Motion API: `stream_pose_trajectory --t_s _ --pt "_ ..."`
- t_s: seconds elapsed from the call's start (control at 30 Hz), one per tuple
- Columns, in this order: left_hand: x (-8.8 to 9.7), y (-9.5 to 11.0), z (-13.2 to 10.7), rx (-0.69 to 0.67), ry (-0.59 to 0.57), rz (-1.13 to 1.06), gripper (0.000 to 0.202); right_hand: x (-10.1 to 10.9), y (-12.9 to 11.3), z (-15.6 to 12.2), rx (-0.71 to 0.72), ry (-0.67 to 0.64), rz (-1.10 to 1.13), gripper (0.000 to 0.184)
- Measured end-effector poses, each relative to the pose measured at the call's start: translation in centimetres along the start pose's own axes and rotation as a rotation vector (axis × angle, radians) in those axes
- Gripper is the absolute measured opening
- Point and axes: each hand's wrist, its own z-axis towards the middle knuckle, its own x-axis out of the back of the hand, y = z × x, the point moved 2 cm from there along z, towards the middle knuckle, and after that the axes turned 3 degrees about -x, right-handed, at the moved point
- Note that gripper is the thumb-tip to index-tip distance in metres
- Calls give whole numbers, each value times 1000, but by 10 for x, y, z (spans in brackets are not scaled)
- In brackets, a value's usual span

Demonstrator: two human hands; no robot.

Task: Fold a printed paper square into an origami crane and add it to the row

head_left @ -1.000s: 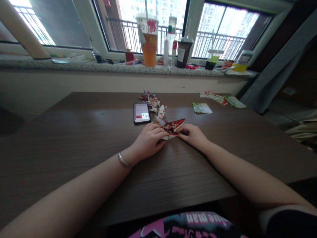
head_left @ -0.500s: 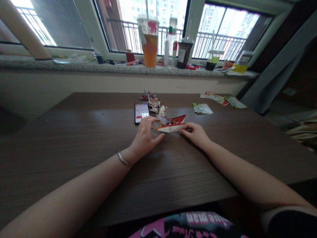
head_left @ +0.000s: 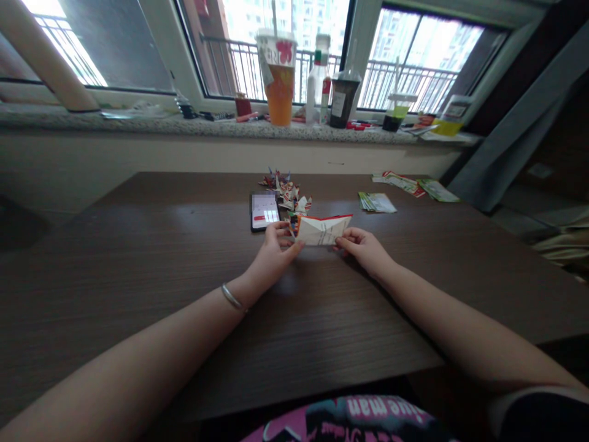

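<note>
A folded sheet of printed paper [head_left: 321, 230], white on the side facing me with red along its top edge, stands between my two hands just above the table. My left hand [head_left: 275, 244] grips its left end, thumb in front and fingers behind. At the lower right corner, my right hand [head_left: 361, 244] pinches the paper between thumb and fingers. Just behind the sheet lie several small folded paper pieces [head_left: 289, 195], spiky and multicoloured. A phone [head_left: 265, 212] with a lit screen rests flat beside them, close to my left fingertips.
Flat stacks of printed paper [head_left: 377, 202] and leaflets [head_left: 405, 183] lie toward the back right of the brown table [head_left: 138, 258]. Along the stone windowsill [head_left: 221, 127] stand a large orange drink cup [head_left: 280, 92], a clear bottle [head_left: 316, 86] and a dark cup [head_left: 343, 101].
The paper has tipped up, so its white face now shows toward me instead of its red printed inside. My left thumb and fingers have closed onto its left end.
</note>
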Motion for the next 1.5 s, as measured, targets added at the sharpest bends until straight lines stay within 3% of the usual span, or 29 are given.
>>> stream_pose_trajectory --t_s 0.23,0.6,0.7,0.87,0.97,1.13,1.5 --pt "-5 14 -3 95 -59 -262 32 -2 -4 -2 -3 -19 -21 31" --pt "-6 16 -4 255 54 -422 33 -4 -2 -1 37 -68 -32 25" --pt "-7 15 -4 302 32 -451 32 -5 -3 -1 48 -58 -5 26" --pt "-9 13 -4 226 -51 -366 17 -8 -4 -2 50 -2 122 39" --pt "-9 13 -4 150 -64 -289 18 -10 -5 -3 11 7 148 44" --pt "-10 15 -3 87 -79 -200 21 -12 -9 -6 15 -31 104 32" --pt "-14 14 -3 49 -140 -175 23 -10 -16 -12 161 90 -151 26"
